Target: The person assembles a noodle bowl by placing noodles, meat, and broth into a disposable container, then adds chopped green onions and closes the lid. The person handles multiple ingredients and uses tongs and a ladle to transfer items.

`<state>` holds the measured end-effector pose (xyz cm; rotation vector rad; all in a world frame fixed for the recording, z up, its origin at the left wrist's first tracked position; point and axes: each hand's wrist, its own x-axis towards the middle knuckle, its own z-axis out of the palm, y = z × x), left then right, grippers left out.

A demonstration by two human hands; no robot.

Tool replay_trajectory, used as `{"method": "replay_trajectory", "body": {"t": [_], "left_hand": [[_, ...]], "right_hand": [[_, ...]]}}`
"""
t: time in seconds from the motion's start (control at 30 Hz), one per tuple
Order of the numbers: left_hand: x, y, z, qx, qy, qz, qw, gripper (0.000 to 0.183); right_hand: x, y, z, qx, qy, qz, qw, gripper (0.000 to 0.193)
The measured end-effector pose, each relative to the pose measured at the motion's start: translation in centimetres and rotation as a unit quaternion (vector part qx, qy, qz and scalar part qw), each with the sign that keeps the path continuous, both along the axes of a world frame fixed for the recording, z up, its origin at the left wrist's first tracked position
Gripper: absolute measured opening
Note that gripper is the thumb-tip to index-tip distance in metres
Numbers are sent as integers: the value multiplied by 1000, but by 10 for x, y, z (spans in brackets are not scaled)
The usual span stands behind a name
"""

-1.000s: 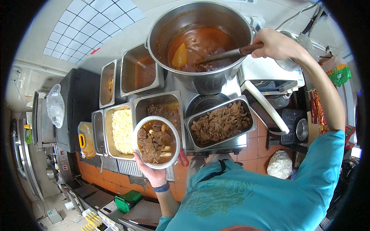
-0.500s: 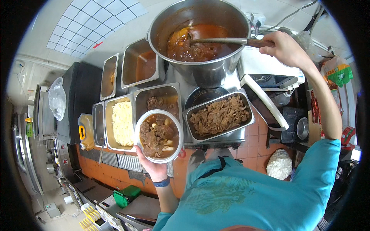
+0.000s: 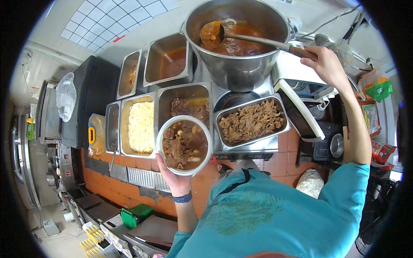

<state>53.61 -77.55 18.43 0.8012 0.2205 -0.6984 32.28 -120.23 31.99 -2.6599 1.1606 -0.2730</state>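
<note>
My left hand (image 3: pixel 175 180) holds a round white bowl (image 3: pixel 210 151) from below and the near side, thumb along its outer wall. Chunks of brown meat and pale pieces lie in dark broth inside it. The bowl hangs over the near edge of a steel pan (image 3: pixel 162 99) of meat in liquid. At the far right, my right hand (image 3: pixel 328 65) is closed round the wooden handle of a metal ladle (image 3: pixel 264 41). The ladle reaches over the rim of a big steel pot (image 3: pixel 236 73), its filled scoop showing above the reddish-brown broth.
Left of the meat pan stand a pan of pale noodles (image 3: pixel 141 127) and a narrow pan (image 3: pixel 112 124). Behind them are a pan of red-brown liquid (image 3: pixel 172 62) and another narrow pan (image 3: pixel 130 71). A tray of sliced meat (image 3: pixel 251 121) sits on the right, by a white appliance (image 3: pixel 282 69).
The ladle's scoop has come up out of the broth, filled with orange-brown contents. The bowl stays in my left hand. The whole view has shifted slightly.
</note>
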Motion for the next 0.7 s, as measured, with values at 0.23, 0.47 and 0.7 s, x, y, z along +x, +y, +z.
{"method": "replay_trajectory", "body": {"t": [0.23,0.47,0.7], "left_hand": [[14,25,-9,19,-36,-21,999,62],[28,40,-19,-2,-28,-34,999,60],[31,50,-20,4,-31,-30,999,62]], "right_hand": [[-8,41,-15,-7,-49,-50,997,38],[-16,81,-33,-64,-72,-74,993,36],[-18,119,-46,-93,-116,-111,983,35]]}}
